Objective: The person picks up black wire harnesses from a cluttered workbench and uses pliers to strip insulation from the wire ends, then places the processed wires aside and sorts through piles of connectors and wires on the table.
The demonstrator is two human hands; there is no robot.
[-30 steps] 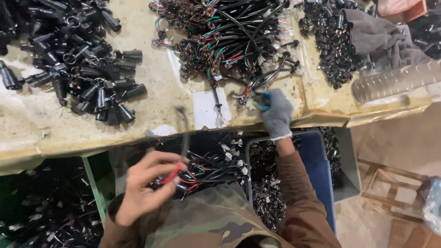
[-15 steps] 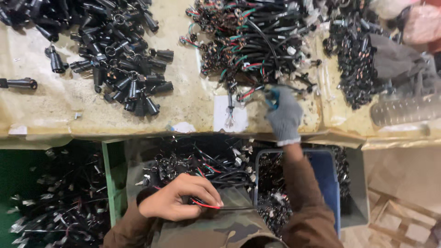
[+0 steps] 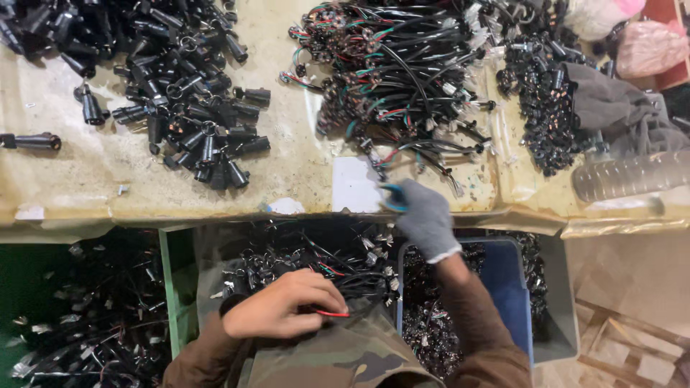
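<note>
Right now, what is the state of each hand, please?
Left hand: closed on a thin red wire.
Right hand: gloved, at the wire bundle; grip cannot be told.

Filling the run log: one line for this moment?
left hand: pinching red wire | right hand: gloved, at wire bundle pile | table

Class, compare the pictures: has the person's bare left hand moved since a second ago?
Yes. The left hand has dropped from the green bin's upper edge toward the person's lap, and a red wire now shows at its fingers.
</note>
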